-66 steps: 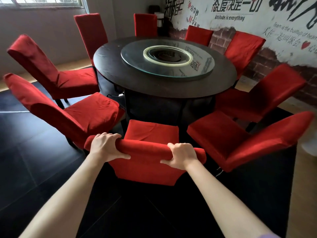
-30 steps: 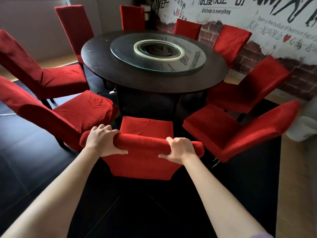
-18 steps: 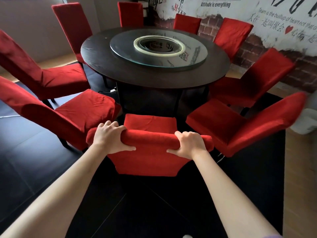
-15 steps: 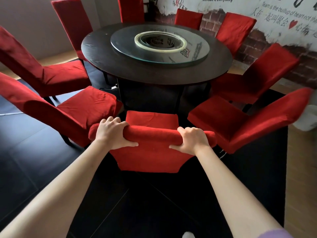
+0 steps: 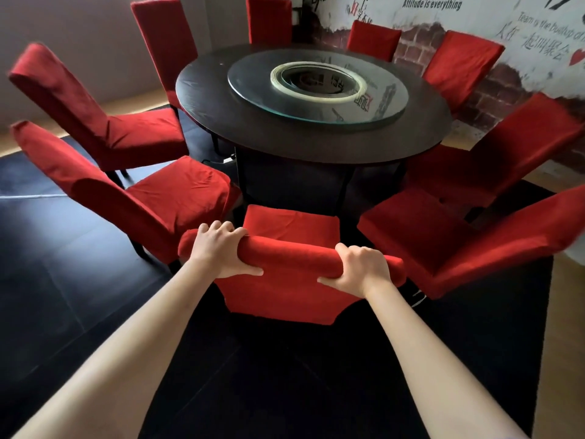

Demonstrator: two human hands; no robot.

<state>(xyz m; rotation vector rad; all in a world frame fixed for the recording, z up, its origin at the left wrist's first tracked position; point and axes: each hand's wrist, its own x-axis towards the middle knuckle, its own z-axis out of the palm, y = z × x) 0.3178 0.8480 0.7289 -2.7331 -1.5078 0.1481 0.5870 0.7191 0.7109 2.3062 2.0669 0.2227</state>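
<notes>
A red-covered chair (image 5: 289, 228) stands in front of me, facing a round dark table (image 5: 202, 99). My left hand (image 5: 218, 251) grips the left end of its padded top rail, fingers over the top and thumb on my side. My right hand (image 5: 359, 269) grips the right part of the same rail in the same way. The seat's front edge lies close to the table's dark base (image 5: 291, 182). The chair's legs are hidden behind its backrest.
A glass turntable (image 5: 253, 77) with a pale ring sits on the table. Several more red chairs ring it: one close on the left (image 5: 126, 201), one close on the right (image 5: 459, 248). A painted brick wall (image 5: 506, 87) runs along the right. The floor is dark.
The chair I hold has moved forward toward the table, and I have stepped in with it. Both hands have kept their grip on the top rail.
</notes>
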